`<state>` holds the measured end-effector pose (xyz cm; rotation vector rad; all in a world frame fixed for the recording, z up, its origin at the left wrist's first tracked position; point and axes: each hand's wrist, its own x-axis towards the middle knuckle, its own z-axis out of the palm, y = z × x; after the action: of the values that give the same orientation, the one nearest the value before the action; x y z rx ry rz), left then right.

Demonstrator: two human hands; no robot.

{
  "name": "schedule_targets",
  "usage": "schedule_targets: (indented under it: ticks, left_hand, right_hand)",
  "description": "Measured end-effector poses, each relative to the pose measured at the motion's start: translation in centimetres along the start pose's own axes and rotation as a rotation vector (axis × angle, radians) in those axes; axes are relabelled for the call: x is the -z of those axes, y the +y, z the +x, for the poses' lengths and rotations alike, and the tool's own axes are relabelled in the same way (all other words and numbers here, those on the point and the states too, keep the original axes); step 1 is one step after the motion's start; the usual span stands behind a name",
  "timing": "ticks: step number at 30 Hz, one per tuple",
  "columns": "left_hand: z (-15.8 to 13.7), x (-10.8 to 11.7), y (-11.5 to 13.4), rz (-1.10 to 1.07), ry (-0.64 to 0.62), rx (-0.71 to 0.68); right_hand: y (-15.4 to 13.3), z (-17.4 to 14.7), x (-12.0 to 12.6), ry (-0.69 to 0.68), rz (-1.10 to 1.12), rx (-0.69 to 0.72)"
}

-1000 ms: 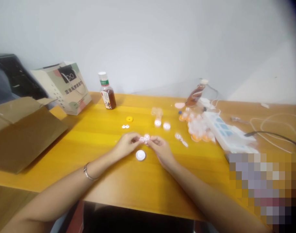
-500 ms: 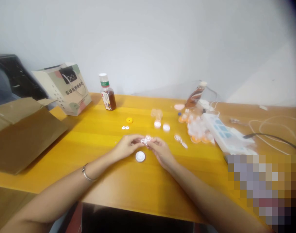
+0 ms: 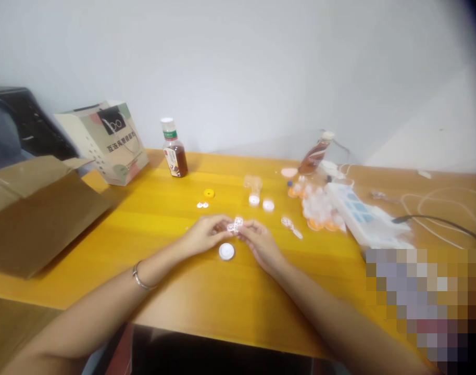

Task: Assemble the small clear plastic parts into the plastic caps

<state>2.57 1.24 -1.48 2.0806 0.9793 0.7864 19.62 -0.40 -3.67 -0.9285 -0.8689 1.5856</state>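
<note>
White openwork piece slants upward-right, pinched by left hand and right hand.

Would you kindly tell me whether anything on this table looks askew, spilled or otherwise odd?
Nothing plainly looks spilled or damaged. The brown bottle at the back right leans rightward, though lens stretch may explain that. The white item between the left hand and right hand is too small to judge.

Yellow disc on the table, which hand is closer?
Left. The left hand is directly in front of the yellow disc; the right hand is farther, to its front right.
</note>
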Motion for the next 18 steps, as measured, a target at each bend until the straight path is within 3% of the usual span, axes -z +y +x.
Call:
schedule_targets:
  ticks: [7,12,18]
  left_hand:
    - [0.3,1.2,-0.4,0.204,0.172,-0.137]
    - [0.1,0.7,0.2,0.276,0.143,-0.338]
    - [0.0,0.3,-0.3,0.381,0.155,-0.376]
  right_hand:
    - [0.0,-0.1,0.1,0.027,0.005,-0.029]
    - [0.0,0.0,0.2,-0.058,-0.039,-0.057]
    - [0.1,-0.2,0.0,-0.126,-0.041,-0.058]
